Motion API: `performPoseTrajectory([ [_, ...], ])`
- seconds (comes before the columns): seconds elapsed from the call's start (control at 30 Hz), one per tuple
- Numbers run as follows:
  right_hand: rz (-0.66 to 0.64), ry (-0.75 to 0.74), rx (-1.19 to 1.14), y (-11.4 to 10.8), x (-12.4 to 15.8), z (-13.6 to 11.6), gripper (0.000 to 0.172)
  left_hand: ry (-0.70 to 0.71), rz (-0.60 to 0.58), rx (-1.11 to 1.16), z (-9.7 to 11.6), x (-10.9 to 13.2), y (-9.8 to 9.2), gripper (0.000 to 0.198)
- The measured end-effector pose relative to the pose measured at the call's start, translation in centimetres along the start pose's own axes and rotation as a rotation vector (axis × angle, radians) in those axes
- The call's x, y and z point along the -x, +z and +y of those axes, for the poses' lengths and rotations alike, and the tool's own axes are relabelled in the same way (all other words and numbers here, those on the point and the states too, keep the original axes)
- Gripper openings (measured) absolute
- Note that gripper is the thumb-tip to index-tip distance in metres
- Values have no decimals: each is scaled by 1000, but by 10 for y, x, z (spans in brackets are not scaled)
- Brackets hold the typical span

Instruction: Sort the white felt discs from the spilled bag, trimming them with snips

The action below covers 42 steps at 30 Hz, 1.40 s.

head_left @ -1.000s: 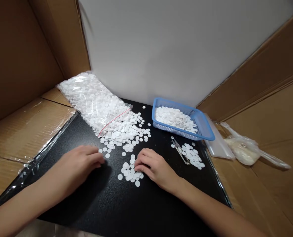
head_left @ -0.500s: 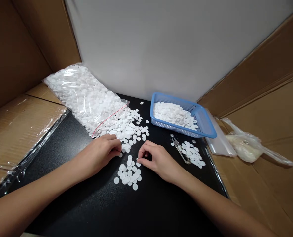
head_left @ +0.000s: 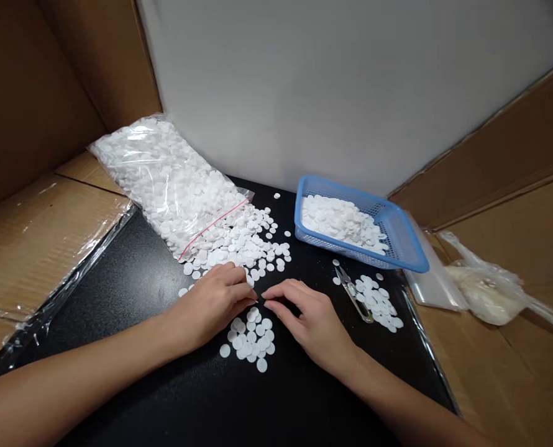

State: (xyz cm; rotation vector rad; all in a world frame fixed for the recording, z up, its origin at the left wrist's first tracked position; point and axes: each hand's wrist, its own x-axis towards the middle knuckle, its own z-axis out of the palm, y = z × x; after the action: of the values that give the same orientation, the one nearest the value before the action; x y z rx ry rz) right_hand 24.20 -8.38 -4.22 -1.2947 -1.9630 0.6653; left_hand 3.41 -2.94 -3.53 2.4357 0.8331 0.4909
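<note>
My left hand is closed in a pinch at the middle of the black table, its fingertips on something too small to make out. Facing it, my right hand has thumb and forefinger apart, with nothing visible between them. Just below the fingertips lies a small pile of white discs. Behind my left hand, many more discs spill from the mouth of a clear bag with a red seal line. A blue basket at the back right holds white discs.
Small metal snips lie right of my right hand, beside another pile of discs. Farther right are a flat clear plastic sleeve and a knotted plastic bag on cardboard. A pale wall stands behind.
My left hand has moved right, nearer my right hand. My right hand no longer touches a disc, and its fingers have opened. The camera view has shifted slightly.
</note>
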Motion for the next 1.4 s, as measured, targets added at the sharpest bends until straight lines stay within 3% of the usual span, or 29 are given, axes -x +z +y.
performPoseTrajectory([
  [0.17,82,98,-182,2,-2,-9,7,-463,-22,679,19,-2,-12,22],
  [0.27,78,164,-321,0,-2,-16,17,-598,-51,936,26,-2,-14,26],
  [0.4,36,214,-450,1,-2,-19,29,-701,-38,1082,29,-2,-12,25],
  [0.53,34,227,-415,4,-1,-19,18,-714,-30,1123,30,-3,-10,26],
  [0.73,32,263,-370,5,-3,-17,21,-701,-15,1128,31,-3,-8,22],
  [0.9,99,262,-383,2,-4,-17,16,-729,7,1128,32,-4,-9,22],
  [1.13,191,205,-311,-3,-2,-15,11,-806,19,1295,32,-3,-9,25],
  [1.3,105,150,-325,5,-1,-23,6,-675,5,1218,30,-3,-4,28],
  [1.4,108,87,-235,-1,-1,-24,6,-561,30,1119,29,-1,-3,25],
])
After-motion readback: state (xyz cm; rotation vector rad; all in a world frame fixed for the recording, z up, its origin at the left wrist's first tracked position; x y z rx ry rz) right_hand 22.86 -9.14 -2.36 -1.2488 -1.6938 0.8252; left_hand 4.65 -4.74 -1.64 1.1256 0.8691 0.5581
